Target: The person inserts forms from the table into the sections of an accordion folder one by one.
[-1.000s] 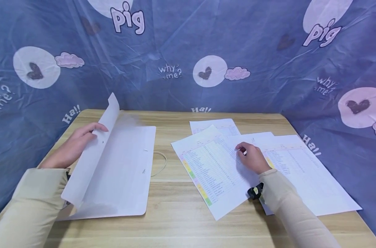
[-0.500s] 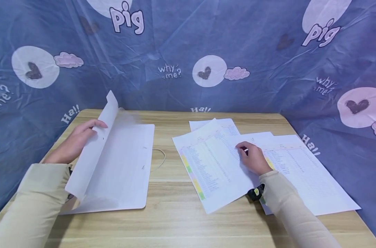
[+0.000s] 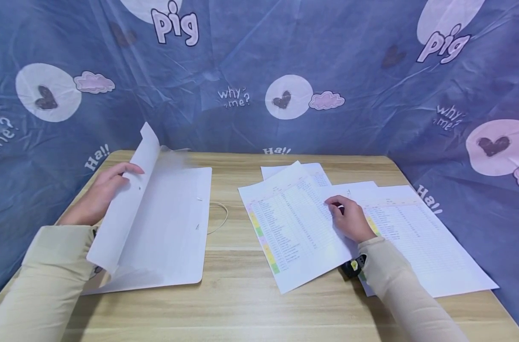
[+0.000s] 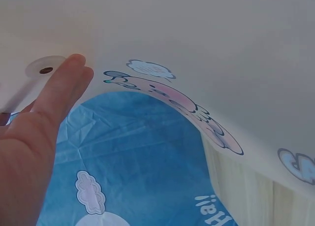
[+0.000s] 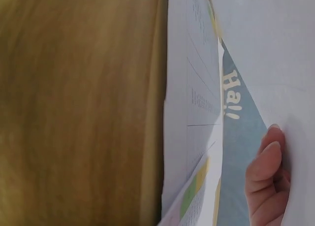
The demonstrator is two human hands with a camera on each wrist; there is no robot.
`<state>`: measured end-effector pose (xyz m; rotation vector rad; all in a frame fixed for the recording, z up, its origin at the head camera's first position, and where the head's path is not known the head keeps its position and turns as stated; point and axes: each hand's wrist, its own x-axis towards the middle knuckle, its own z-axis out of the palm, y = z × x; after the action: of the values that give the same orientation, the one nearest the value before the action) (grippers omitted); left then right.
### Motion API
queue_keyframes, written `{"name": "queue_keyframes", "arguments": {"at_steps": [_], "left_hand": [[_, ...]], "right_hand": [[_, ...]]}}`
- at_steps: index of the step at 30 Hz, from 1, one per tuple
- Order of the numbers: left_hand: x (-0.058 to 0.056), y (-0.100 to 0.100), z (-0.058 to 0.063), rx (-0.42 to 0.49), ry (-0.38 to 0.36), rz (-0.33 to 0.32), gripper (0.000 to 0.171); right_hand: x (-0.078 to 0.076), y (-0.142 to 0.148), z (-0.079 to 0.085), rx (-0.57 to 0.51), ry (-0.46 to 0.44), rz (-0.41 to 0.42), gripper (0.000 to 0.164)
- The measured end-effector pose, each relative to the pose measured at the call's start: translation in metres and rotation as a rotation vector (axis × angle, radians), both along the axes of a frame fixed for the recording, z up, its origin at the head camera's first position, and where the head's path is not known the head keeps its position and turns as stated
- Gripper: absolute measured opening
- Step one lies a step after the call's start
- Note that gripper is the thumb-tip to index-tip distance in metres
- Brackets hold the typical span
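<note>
On the left of the table lies a white paper folder, its cover raised and curving. My left hand holds that cover near a small hole; in the left wrist view the fingers lie along its white surface beside an eyelet. Cartoon prints mark part of the cover there. With thumb and fingertips, my right hand pinches a printed sheet with a coloured left column. The right wrist view shows the sheet raised, with curled fingers at its edge.
More printed sheets lie overlapping on the right, with another sheet behind the held one. A thin pale cord loops out from the folder's right edge. Beyond the wooden table hangs a blue patterned cloth.
The held sheet has turned slightly, its lower corner shifting up and left, while the right hand stays nearly in place. The folder and left hand have moved slightly up and left.
</note>
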<state>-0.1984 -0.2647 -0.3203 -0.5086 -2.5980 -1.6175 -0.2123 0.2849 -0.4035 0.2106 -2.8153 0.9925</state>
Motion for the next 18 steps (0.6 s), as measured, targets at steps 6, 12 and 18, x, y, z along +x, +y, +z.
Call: {"name": "queue_keyframes", "arguments": {"at_steps": [6, 12, 18], "left_hand": [[-0.0014, -0.0005, -0.0016, 0.071, -0.015, -0.021, 0.040], [-0.0026, -0.0023, -0.0009, 0.077, -0.036, -0.022, 0.040], [-0.0040, -0.0026, -0.0012, 0.126, -0.038, -0.044, 0.040]], "right_hand": [[0.0006, -0.0005, -0.0011, -0.021, 0.030, -0.006, 0.024], [0.0007, -0.0015, 0.0000, -0.052, 0.101, -0.017, 0.024], [-0.0007, -0.0026, 0.0011, -0.121, 0.151, -0.020, 0.023]]}}
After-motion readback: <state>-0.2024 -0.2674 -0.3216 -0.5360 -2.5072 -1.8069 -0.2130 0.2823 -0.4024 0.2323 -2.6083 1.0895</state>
